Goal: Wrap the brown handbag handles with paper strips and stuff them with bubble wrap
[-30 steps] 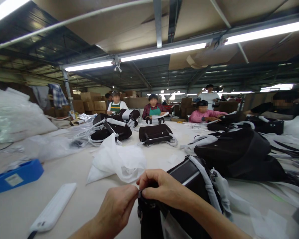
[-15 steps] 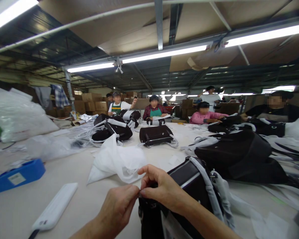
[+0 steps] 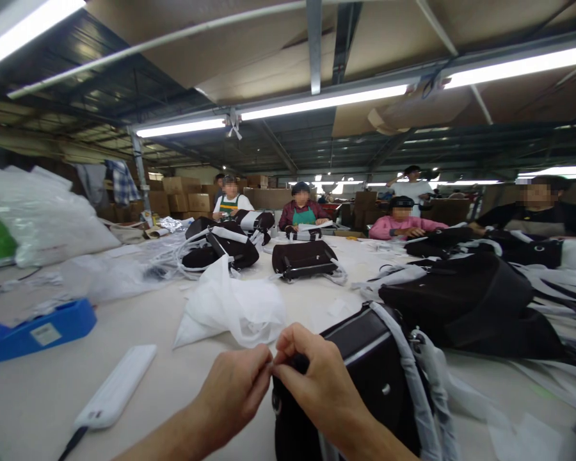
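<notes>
A black bag (image 3: 365,378) with a silver-edged top and wrapped pale straps stands at the table's near edge. Over its left corner, my left hand (image 3: 237,390) is pinched closed, fingertips meeting those of my right hand (image 3: 312,378). The right thumb and forefinger are also closed together. Whatever lies between the fingertips is too small to make out. Just beyond the hands rests a crumpled white sheet (image 3: 235,304).
A blue tape dispenser (image 3: 43,330) and a white power strip (image 3: 118,384) lie at the left. More black bags (image 3: 465,304) cover the right and middle. Several people sit or stand across the table (image 3: 173,323).
The view has shifted slightly. The right hand's fingers have curled in closer above the bag. Across the table, a person's raised hand has come down.
</notes>
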A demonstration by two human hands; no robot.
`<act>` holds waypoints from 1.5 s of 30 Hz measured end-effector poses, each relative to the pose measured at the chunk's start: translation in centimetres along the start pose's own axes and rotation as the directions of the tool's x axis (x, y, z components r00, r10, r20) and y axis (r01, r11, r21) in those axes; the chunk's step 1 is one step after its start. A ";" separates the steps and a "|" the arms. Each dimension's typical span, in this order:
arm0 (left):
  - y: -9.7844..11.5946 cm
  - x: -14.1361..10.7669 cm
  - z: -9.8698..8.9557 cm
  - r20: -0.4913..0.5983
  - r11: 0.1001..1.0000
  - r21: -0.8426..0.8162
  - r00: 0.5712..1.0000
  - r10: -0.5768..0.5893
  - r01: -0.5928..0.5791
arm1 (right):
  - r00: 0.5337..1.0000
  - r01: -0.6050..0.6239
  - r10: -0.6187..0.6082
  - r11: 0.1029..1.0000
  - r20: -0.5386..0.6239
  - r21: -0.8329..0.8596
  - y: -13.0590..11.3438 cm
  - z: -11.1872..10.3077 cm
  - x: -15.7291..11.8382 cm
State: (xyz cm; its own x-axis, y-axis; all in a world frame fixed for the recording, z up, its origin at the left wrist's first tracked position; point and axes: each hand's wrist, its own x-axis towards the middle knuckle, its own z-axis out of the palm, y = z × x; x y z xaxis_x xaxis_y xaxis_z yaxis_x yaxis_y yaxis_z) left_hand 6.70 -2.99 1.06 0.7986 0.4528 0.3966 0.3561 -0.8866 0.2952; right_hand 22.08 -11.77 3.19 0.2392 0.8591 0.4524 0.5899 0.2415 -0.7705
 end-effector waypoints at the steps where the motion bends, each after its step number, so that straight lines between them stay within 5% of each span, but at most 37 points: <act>1: 0.1 0.0 -0.1 0.027 1.000 -0.018 1.000 -0.009 0.009 | 0.999 0.038 -0.039 0.998 -0.019 -0.058 0.1 0.2 -0.3; 6: 0.6 0.5 -1.1 0.094 0.985 -0.152 0.993 -0.066 0.080 | 0.947 0.291 -0.314 0.925 -0.062 -0.243 1.4 0.7 -1.8; 10: 1.0 1.1 -2.2 0.231 0.904 -0.379 0.966 -0.115 0.199 | 0.786 0.550 -0.618 0.708 -0.012 -0.443 1.8 1.1 -2.2; 14: 0.8 1.5 -3.3 0.382 0.830 -0.464 0.915 -0.128 0.310 | 0.689 0.611 -0.724 0.562 0.025 -0.558 1.6 1.6 -2.8; 17: 0.7 1.4 -3.7 0.379 0.870 -0.406 0.918 -0.118 0.280 | 0.654 0.640 -0.755 0.525 0.040 -0.561 1.8 1.6 -3.3; 19: 0.6 1.2 -3.8 0.331 0.928 -0.308 0.938 -0.101 0.208 | 0.662 0.675 -0.746 0.552 0.073 -0.490 2.2 1.3 -3.4; 21: 0.5 0.9 -3.6 0.268 0.978 -0.191 0.963 -0.031 0.085 | 0.737 0.653 -0.673 0.681 0.070 -0.332 2.4 0.8 -3.3; 24: 0.3 0.6 -3.2 0.180 0.992 -0.032 0.976 0.122 -0.118 | 0.892 0.451 -0.451 0.891 0.009 -0.049 2.4 -0.2 -3.0; 27: 0.2 0.5 -2.7 0.134 0.954 0.158 0.962 0.237 -0.256 | 0.946 0.325 -0.325 0.946 0.005 0.017 2.3 -0.4 -2.4; 32: -0.1 0.0 -1.5 0.060 0.797 0.457 0.908 0.416 -0.395 | 0.907 0.418 -0.413 0.858 0.082 -0.297 2.2 0.6 -1.4; 35: -0.3 -0.3 -0.9 -0.003 0.814 0.449 0.910 0.414 -0.369 | 0.902 0.410 -0.421 0.760 0.098 -0.504 1.6 1.6 -0.8; 40: 0.0 -0.3 -1.0 -0.003 0.988 0.102 0.993 0.119 -0.118 | 0.825 0.444 -0.561 0.562 0.073 -0.698 1.2 2.9 -0.3; 45: 1.4 -0.3 -1.5 0.051 0.943 -0.279 0.984 -0.172 0.180 | 0.747 0.484 -0.665 0.524 0.019 -0.701 1.7 3.2 -0.7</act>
State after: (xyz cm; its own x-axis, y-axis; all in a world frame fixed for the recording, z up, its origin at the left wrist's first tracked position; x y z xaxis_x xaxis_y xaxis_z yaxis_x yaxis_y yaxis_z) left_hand 6.29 -4.22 2.64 0.7489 0.5933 0.2951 0.3441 -0.7289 0.5919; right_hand 20.47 -10.54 0.09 -0.2281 0.4899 0.8414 0.9653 0.2264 0.1299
